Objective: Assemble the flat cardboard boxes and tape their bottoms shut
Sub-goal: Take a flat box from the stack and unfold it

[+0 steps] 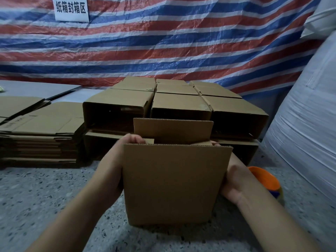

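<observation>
We are looking at a dim, flat-lit scene; the orange tape dispenser (263, 180) is blurring, the striped tarp (163, 42) is bowing at the edges, and shadows are pooling inside the stacked boxes (174, 106).

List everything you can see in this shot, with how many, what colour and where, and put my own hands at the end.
Held box: one, brown, centre foreground, flaps up.
Assembled boxes: several, exact count unclear, brown, stacked on their sides behind the held box.
Flat cardboard stack: one pile, brown, left on the floor.
Tape dispenser: one, orange with blue, right of the held box, partly hidden by the right arm.
Tarp: one, red, white and blue stripes, back wall.
Sign: one, white with dark characters, top left on the tarp.
White sack: at least one, right edge.
Floor: grey speckled.
Left hand: grips the held box's left side.
Right hand: grips its right side.
</observation>
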Motion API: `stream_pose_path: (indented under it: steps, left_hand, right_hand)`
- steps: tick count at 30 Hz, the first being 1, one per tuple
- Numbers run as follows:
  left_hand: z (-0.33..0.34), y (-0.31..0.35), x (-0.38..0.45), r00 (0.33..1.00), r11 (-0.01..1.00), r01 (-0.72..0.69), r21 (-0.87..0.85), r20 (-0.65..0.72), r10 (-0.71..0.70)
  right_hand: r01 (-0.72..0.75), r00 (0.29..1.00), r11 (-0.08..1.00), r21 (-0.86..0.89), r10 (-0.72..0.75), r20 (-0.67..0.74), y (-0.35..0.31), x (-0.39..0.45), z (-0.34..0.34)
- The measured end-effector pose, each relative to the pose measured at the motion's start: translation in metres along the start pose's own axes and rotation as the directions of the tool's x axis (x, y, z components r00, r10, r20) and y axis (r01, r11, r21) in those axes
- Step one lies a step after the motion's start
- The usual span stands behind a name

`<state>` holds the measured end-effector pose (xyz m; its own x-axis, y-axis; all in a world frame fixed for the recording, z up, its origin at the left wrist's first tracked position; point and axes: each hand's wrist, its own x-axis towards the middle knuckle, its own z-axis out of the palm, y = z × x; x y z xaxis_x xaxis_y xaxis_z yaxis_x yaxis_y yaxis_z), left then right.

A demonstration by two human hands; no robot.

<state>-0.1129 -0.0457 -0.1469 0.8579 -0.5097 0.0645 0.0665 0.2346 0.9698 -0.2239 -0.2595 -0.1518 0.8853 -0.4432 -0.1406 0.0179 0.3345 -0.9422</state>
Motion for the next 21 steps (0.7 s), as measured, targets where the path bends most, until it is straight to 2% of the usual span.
stream_pose_path:
  steps: [2, 5, 8, 10, 13, 17, 21]
  left_hand:
    - [-0.006, -0.002, -0.002, 0.996, 0.999, -0.032, -0.023, 0.084, 0.034]
    - [-0.02, -0.004, -0.002, 0.963, 0.994, -0.094, 0.052, 0.257, 0.078]
    - [-0.029, -0.001, 0.001, 0.944, 0.981, -0.113, 0.155, 0.323, 0.058]
    - [-0.03, 0.002, 0.001, 0.947, 0.973, -0.118, 0.198, 0.316, 0.051]
    - [-0.023, 0.004, 0.0, 0.969, 0.953, -0.158, 0.257, 0.226, 0.099]
    - [-0.017, 0.001, 0.001, 0.989, 0.957, -0.135, 0.258, 0.089, 0.116]
    - [-0.013, -0.001, -0.001, 0.99, 0.965, -0.138, 0.224, 0.073, 0.125]
  right_hand:
    - [0.015, 1.0, 1.0, 0.015, -0.015, 0.016, 0.002, 0.001, -0.002]
    - [0.036, 0.998, 0.999, 0.021, -0.038, 0.055, 0.008, 0.004, -0.005]
    - [0.073, 0.994, 0.997, 0.03, -0.075, 0.085, 0.005, 0.004, -0.004]
    - [0.111, 0.988, 0.993, 0.032, -0.113, 0.104, 0.004, 0.003, -0.003]
    - [0.155, 0.983, 0.988, -0.001, -0.155, 0.104, 0.005, 0.001, 0.0]
    - [0.092, 0.994, 0.994, 0.06, -0.096, 0.061, 0.008, 0.0, -0.002]
    - [0.14, 0.972, 0.99, 0.017, -0.141, 0.189, 0.005, -0.002, -0.005]
